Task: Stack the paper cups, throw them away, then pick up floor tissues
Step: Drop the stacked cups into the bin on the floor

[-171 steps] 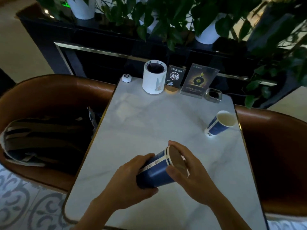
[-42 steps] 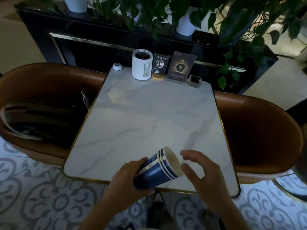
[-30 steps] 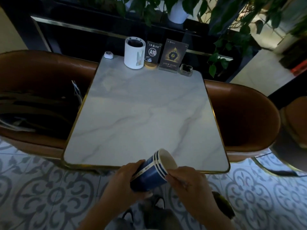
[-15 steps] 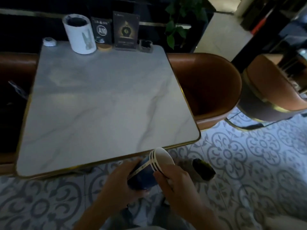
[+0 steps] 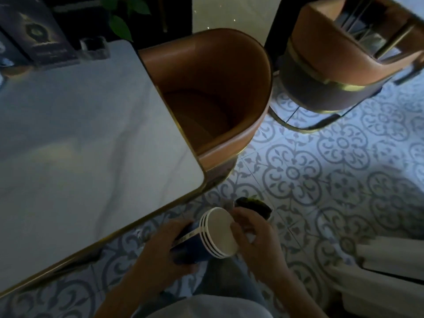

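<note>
A stack of blue paper cups [image 5: 207,237] with white rims lies on its side in front of me, its mouth facing right, held off the table over the tiled floor. My left hand [image 5: 158,253] wraps around the blue body of the stack. My right hand [image 5: 257,239] holds the rim side, with fingers over the open mouth. I see no tissues on the visible floor. A white bin-like object [image 5: 387,274] stands at the right edge, partly cut off.
The marble table [image 5: 80,145] with its gold edge fills the left. A brown leather chair [image 5: 211,88] stands against its right side, and a second chair [image 5: 339,53] is at top right. Patterned floor tiles [image 5: 332,168] spread to the right. My shoe [image 5: 253,205] shows below the cups.
The view has swung right and down, away from the table. The cup stack has left the tabletop and now hangs over the floor, both hands still on it.
</note>
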A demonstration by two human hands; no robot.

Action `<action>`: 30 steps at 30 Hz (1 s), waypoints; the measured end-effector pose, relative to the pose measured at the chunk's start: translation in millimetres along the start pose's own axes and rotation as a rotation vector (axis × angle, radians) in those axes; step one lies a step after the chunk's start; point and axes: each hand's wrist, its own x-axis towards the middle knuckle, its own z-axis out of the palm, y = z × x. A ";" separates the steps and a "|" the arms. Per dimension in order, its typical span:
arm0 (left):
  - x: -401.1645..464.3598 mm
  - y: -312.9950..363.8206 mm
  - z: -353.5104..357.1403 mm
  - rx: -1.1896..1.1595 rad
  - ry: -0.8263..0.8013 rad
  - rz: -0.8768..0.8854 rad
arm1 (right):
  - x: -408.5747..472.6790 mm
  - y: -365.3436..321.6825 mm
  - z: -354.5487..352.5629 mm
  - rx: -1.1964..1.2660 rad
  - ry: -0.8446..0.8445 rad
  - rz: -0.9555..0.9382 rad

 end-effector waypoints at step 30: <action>310.4 -12.4 287.7 -0.521 -0.318 -0.588 | 156.4 382.6 -18.3 0.040 0.050 0.551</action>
